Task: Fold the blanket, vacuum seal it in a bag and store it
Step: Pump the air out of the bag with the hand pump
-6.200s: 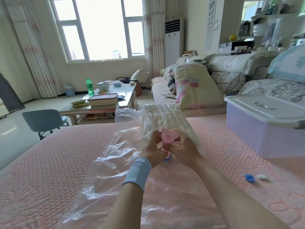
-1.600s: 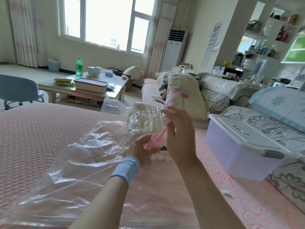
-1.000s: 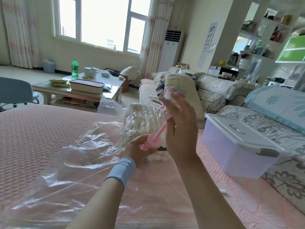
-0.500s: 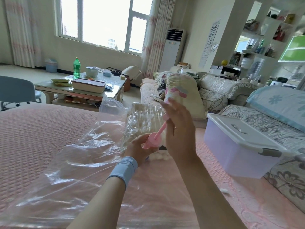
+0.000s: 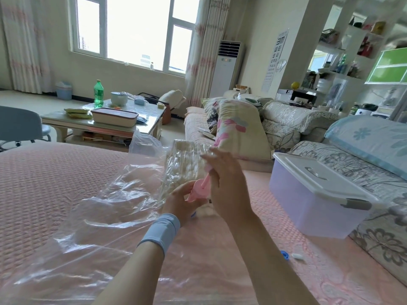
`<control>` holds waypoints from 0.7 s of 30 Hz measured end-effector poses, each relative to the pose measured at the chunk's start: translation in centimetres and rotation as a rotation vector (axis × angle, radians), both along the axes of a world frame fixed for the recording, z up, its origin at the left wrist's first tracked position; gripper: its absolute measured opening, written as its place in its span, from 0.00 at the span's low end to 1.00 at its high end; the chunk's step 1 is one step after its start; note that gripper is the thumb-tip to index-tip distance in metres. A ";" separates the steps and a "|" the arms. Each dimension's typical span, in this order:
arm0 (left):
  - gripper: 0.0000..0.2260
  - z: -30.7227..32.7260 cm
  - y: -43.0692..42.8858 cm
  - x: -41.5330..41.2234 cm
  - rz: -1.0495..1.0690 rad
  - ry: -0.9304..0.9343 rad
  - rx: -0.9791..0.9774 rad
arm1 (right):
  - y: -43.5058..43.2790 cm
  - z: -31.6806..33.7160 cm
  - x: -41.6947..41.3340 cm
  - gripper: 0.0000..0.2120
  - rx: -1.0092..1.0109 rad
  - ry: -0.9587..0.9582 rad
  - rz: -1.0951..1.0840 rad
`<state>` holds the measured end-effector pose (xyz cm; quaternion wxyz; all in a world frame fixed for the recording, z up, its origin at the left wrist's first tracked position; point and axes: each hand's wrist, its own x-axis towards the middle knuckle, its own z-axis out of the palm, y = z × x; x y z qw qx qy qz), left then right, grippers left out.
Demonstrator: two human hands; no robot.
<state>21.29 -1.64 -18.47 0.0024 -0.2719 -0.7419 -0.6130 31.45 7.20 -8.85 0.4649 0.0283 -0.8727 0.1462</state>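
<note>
l hand (image 5: 182, 200) fingers clamped on pink pump (image 5: 199, 190); r hand (image 5: 226, 183) fingers gripping pump rod, over bag (image 5: 99, 205).

Bright window (image 5: 136, 31) (curtained), coffee table (image 5: 105, 122), sofa (image 5: 286, 119).

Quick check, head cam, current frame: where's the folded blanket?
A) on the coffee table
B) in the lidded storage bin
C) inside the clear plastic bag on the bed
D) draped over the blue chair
C: the folded blanket shows through the clear plastic bag lying on the pink bed, while the storage bin to the right has its lid on and both hands work a pink hand pump at the bag.
</note>
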 end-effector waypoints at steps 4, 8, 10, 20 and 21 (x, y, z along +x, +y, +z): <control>0.21 -0.2 0.3 -0.2 -0.001 0.006 -0.017 | -0.9 3.1 0.7 0.19 -0.034 0.295 0.010; 0.18 -0.2 0.2 -0.1 -0.014 0.003 -0.013 | -0.5 -0.8 -0.4 0.20 -0.054 0.139 -0.025; 0.20 -0.1 0.2 0.1 -0.010 -0.013 -0.030 | 0.2 -3.5 -1.0 0.19 -0.074 -0.140 -0.040; 0.20 -0.2 0.2 -0.1 -0.015 -0.002 -0.019 | -0.9 3.0 1.0 0.19 -0.007 0.288 -0.009; 0.19 -0.3 0.2 -0.1 -0.021 -0.005 -0.017 | -1.0 2.9 0.8 0.18 -0.024 0.318 -0.011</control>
